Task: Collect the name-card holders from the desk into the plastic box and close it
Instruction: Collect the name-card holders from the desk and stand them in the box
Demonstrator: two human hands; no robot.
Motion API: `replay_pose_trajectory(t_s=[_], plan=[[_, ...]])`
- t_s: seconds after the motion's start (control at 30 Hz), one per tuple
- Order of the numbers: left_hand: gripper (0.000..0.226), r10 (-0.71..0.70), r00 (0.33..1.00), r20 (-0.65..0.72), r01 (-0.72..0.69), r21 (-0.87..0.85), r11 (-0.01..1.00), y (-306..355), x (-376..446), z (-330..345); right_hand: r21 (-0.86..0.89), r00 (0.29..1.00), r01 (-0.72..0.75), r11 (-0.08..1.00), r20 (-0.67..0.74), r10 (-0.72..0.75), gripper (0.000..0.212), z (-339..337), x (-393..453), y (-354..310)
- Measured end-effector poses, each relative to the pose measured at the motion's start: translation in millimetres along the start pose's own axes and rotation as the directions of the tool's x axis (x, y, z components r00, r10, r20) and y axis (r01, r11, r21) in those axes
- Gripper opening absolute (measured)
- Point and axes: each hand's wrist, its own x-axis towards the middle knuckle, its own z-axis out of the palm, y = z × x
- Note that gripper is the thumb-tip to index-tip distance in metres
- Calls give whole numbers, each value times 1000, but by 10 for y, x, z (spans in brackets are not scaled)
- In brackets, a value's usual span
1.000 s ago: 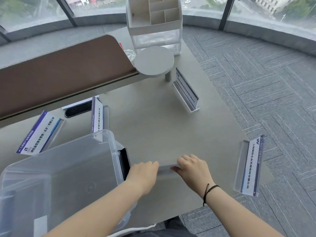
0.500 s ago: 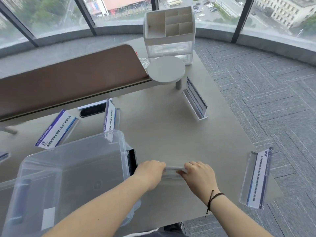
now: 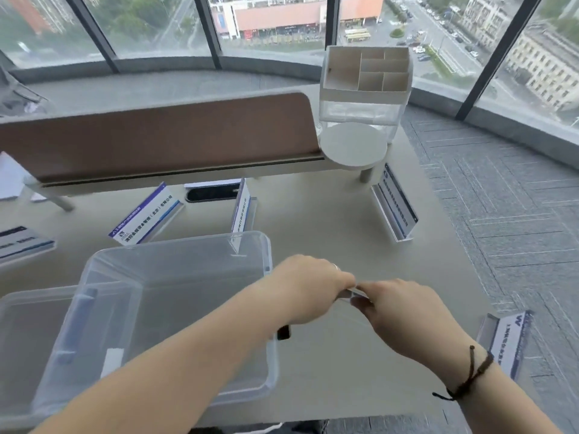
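A clear plastic box (image 3: pixel 250 238) stands open on the desk at the lower left, and its lid (image 3: pixel 22 333) lies beside it on the left. My left hand (image 3: pixel 310 286) and my right hand (image 3: pixel 401 311) each grip one end of a clear name-card holder (image 3: pixel 351 294), held just above the desk by the box's right rim; my fingers hide most of it. Other name-card holders stand on the desk: one at the far left (image 3: pixel 18 245), one behind the box (image 3: pixel 144 214), one at the box's far rim (image 3: pixel 242 208), one at the right (image 3: pixel 396 205) and one at the near right edge (image 3: pixel 507 343).
A brown divider panel (image 3: pixel 156 136) runs across the back of the desk. A white organiser (image 3: pixel 366 73) and a round white stand (image 3: pixel 354 145) sit at the back right. A black cable slot (image 3: pixel 210 194) lies behind the box. Carpet lies past the desk's right edge.
Both hands have lifted the clear holder off the desk and carried it a little left, up to the box's right rim. The head camera has tilted up.
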Motion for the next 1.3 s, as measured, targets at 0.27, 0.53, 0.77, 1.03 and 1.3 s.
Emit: replay_pose_trajectory(t_s=[0.27, 0.53, 0.77, 1.03, 1.3], plan=[[26, -81, 990, -116, 79, -24, 997, -896, -1029, -450, 9, 988, 147, 989, -54, -146, 37, -381, 336, -1193], [27, -254, 965, -60, 240, -171, 955, -1879, -2058, 44, 26, 979, 193, 981, 58, -195, 35, 106, 738, -2550], [39, -591, 762, -263, 456, -431, 779, -2699, -2901, 775, 105, 978, 3, 994, 206, -25, 30, 1022, 1067, -3344], [52, -632, 772, 73, 416, -810, 414, -2928, -3206, 1642, 309, 875, -379, 872, 425, 230, 35, 1831, 1089, -3814], [53, -690, 723, 6, 184, -966, 184, -2911, -3193, 1775, 610, 773, -584, 535, 620, 137, 46, 1887, 1094, -4082]])
